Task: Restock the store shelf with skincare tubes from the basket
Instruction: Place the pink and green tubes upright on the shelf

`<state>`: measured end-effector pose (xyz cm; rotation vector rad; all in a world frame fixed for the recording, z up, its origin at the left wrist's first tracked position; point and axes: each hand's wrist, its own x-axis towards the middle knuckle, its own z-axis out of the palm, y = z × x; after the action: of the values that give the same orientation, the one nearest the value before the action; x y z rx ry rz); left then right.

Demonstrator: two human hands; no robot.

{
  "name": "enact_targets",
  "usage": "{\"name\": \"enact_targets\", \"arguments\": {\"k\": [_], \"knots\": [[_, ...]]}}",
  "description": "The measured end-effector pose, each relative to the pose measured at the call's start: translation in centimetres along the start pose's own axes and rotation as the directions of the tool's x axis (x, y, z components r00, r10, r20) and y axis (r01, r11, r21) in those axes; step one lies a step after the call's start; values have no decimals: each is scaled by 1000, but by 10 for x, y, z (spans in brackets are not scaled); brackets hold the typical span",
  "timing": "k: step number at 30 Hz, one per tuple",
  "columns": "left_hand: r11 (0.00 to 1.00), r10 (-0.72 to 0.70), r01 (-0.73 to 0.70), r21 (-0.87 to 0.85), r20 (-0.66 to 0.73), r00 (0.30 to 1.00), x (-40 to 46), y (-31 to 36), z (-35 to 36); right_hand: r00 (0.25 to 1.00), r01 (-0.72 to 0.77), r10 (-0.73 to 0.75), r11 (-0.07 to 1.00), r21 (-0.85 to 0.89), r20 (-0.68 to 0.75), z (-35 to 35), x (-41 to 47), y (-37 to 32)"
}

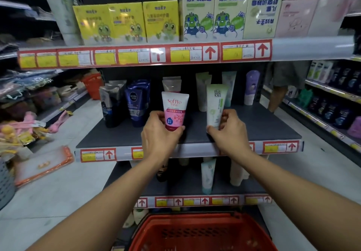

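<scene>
Mid-placing step: left hand (159, 133) gripping a white-and-pink plastic tube (174, 112), right hand (229, 131) gripping a pale green plastic tube (215, 106), both upright near the front edge of the dark grey middle shelf (269, 125). Next up, probably: set both down standing in front of matching rows, let go, then back to the red plastic basket (203, 233) below.

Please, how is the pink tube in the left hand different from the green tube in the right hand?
The pink tube shows a white top, pink lower half and its "Softto" front; the green tube is pale green and shows its printed back. The pink tube looks wider, the green tube slimmer. Both stand cap-down on the middle shelf, each held near its base by one hand.
</scene>
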<state>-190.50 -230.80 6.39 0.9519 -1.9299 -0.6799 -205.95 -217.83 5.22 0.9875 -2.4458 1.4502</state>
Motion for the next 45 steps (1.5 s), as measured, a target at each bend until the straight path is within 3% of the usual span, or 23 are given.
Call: {"name": "enact_targets", "arguments": {"k": [8,11,14,17,23,29,45], "knots": [[1000,-23,23,-2,-15,1000,6,-17,22,999,36,-36,997,-71,0,23,6,15],[996,3,0,89,-31,1000,4,-19,26,999,44,-42,994,-102,24,22,7,16],[979,25,-22,204,-10,1000,5,-21,26,996,78,-67,967,-243,55,19,13,18],[973,-12,-2,232,59,998,14,-18,24,989,37,12,947,-320,149,16,25,17],[955,-135,80,285,178,975,44,-4,30,969,-52,124,948,-314,213,22,59,17],[946,-177,121,301,165,970,67,-4,45,955,-83,164,948,-307,246,32,86,19],[969,-138,101,226,157,978,99,-25,70,971,66,12,947,-313,239,58,119,44]]}}
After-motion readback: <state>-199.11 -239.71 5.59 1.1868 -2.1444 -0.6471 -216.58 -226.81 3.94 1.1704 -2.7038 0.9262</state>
